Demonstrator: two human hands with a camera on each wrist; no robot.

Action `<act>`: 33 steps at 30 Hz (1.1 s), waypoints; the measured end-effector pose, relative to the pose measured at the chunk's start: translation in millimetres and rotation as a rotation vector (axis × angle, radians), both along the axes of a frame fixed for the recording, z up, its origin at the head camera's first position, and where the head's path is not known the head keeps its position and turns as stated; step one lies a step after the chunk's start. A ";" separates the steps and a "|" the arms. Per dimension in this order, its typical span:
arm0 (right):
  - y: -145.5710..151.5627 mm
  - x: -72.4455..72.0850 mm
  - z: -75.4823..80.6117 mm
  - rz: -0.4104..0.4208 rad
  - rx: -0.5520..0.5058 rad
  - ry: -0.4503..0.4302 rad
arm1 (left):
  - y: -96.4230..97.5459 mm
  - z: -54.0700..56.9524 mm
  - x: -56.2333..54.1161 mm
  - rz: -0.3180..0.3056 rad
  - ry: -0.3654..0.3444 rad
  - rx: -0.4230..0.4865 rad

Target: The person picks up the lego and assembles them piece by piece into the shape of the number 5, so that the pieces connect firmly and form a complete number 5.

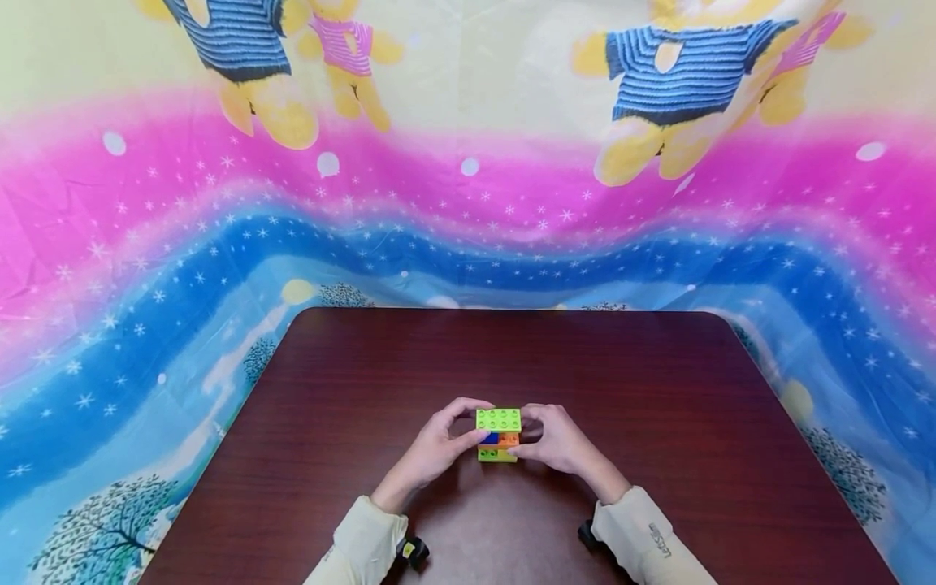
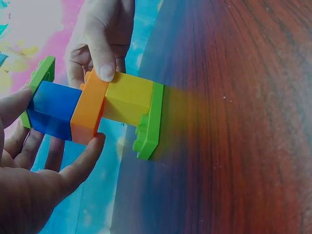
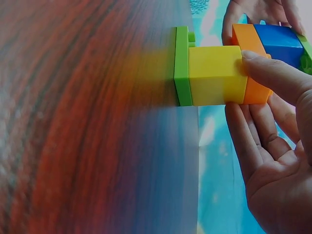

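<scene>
Between both hands, at the front middle of the table, an upright stack of toy building bricks has its base right at the tabletop. From the bottom come a green plate [image 3: 182,68], a yellow brick [image 3: 217,75], a wider orange brick [image 2: 89,109], a blue brick [image 2: 54,111] and a studded light-green plate [image 1: 499,419]. My left hand [image 1: 437,445] holds the upper part, its fingers around the blue brick and top plate, one fingertip at the orange brick. Lower down, my right hand [image 1: 561,443] pinches the stack where the yellow and orange bricks meet.
The dark red-brown wooden table [image 1: 351,357] has rounded far corners and a glossy surface that reflects the bricks. A printed cloth [image 1: 468,211] with bears and snowflakes hangs behind and along its sides. Black straps [image 1: 413,552] sit at the sleeve cuffs.
</scene>
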State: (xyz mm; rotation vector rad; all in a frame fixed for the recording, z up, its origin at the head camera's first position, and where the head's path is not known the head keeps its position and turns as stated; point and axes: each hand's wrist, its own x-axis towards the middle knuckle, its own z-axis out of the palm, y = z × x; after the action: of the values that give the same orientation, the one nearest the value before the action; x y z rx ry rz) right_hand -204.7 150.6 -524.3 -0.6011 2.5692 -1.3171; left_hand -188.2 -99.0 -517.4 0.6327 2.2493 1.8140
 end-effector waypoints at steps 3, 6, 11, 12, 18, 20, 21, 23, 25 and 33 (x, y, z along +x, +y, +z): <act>-0.3 -0.5 0.1 0.000 0.001 -0.001 | 0.3 -1.3 0.3 0.009 0.003 0.005; -1.0 -1.1 -0.2 0.002 0.003 0.009 | 0.4 -2.8 1.4 0.017 -0.001 0.013; -0.8 -1.4 -1.6 0.008 0.000 0.013 | 0.8 -4.3 2.2 0.011 -0.012 0.035; -0.6 -1.3 -1.6 0.008 0.000 0.010 | 1.0 -4.6 2.0 0.010 -0.012 0.040; 0.0 -1.1 -0.2 0.002 0.009 0.006 | 1.8 -5.9 0.9 0.008 -0.022 0.059; 0.2 -0.7 0.1 0.000 0.007 0.002 | 2.1 -5.6 1.2 0.007 -0.028 0.062; 0.2 -0.4 0.3 0.000 0.006 0.000 | 2.3 -5.5 1.4 0.008 -0.031 0.063; 0.1 -0.3 0.3 -0.001 0.008 -0.002 | 2.6 -5.0 1.9 0.013 -0.036 0.063; 0.0 -0.5 -0.1 -0.001 0.006 0.001 | 2.8 -5.0 2.2 0.017 -0.038 0.064; -0.6 -1.0 -1.7 -0.004 -0.006 0.001 | 3.6 -5.9 2.8 0.036 -0.011 0.068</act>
State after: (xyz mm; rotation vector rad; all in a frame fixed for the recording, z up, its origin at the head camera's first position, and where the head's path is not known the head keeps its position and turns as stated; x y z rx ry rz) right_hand -205.7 150.0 -526.0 -0.5986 2.5696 -1.3267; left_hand -185.4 -95.5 -523.3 0.5963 2.2142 1.9126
